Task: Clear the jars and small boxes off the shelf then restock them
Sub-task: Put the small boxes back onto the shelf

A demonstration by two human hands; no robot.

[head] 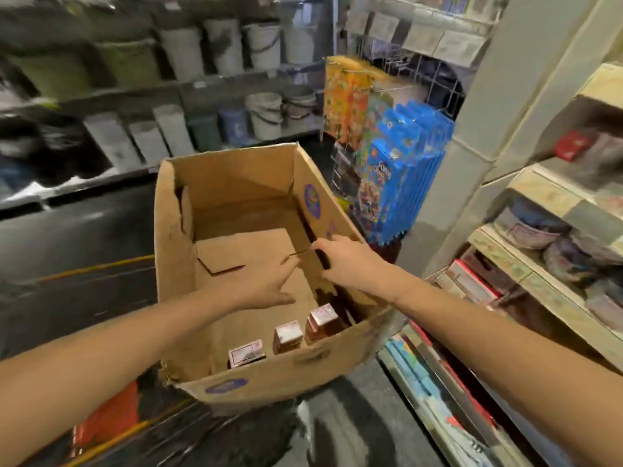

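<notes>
I'm seeing a small shop here: buckets [263, 45] lining the far shelving, bright packets [404, 170] hanging off a wire rack [435, 82], a stocked shelf [526, 278] right.

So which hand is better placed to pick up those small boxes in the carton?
Probably the left: the left hand hovers open inside the carton just beyond the small boxes, while the right hand grips the carton's right wall.

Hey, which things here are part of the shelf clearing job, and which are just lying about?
Job: open brown cardboard box; three small red-brown boxes standing inside it; blurred round jars on the right-hand shelf; flat red-and-white boxes below them.
Lying about: white plastic buckets on the far shelves; blue hanging toy packs; colourful books at lower right.
</notes>
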